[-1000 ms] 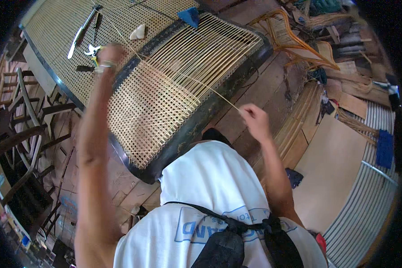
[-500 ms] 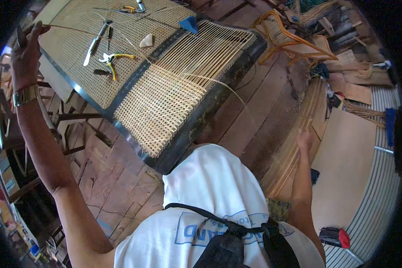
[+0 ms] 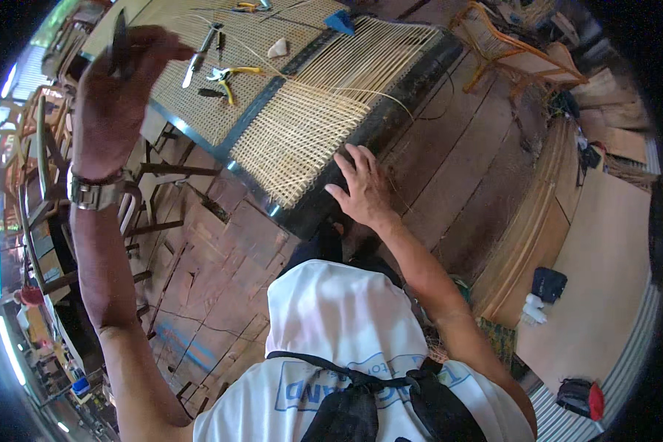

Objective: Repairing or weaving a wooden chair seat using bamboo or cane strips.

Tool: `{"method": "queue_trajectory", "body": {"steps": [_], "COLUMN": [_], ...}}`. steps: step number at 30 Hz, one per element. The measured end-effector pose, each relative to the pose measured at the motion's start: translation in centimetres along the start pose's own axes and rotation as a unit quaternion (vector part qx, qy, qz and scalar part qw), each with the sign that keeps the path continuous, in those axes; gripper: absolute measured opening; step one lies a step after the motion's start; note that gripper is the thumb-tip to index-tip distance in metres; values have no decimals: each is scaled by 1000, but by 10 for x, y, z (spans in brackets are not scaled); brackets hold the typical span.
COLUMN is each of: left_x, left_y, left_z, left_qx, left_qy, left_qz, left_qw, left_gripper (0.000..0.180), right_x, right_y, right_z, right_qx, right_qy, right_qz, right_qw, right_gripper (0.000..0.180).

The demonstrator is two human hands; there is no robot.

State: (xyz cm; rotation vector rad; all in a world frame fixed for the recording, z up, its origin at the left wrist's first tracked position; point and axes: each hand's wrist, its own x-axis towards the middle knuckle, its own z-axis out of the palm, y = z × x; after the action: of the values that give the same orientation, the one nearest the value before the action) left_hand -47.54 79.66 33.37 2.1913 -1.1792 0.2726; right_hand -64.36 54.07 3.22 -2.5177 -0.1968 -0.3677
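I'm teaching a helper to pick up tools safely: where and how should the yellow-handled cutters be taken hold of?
Best, I'd judge, by both yellow handles, coming from the picture's lower right. The cutters lie on the woven cane with the handles spread in a V opening that way, while the metal head points left, away from a grip there.

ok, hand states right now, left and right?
Left hand: raised, fingers bent and blurred; cannot tell whether it holds anything.
Right hand: open, fingers spread by the dark frame, nothing seen in it.
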Motion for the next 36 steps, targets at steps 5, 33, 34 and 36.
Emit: {"method": "queue_trajectory", "body": {"steps": [5, 33, 34, 36], "left_x": [-4, -1, -4, 15], "left_y": [35, -236, -219, -178], "left_z": [9, 263, 291, 285], "left_qx": [-154, -175, -90, -23], "left_qy": [-11, -158, -185, -366], "left_qz": [-103, -140, -125, -144], "left_qw": [983, 962, 971, 919], "left_gripper": [20, 55, 64, 76], "right_x": [9, 130, 112, 74], "right_y": [1, 29, 37, 32], "right_z": [1, -93, -98, -106], "right_qx": [-75, 593, 573, 540], "right_qy": [25, 570, 603, 631], "right_qz": [-31, 316, 349, 359], "right_qw": [996, 473, 432, 425], "right_gripper": [48, 8, 7, 8]}}
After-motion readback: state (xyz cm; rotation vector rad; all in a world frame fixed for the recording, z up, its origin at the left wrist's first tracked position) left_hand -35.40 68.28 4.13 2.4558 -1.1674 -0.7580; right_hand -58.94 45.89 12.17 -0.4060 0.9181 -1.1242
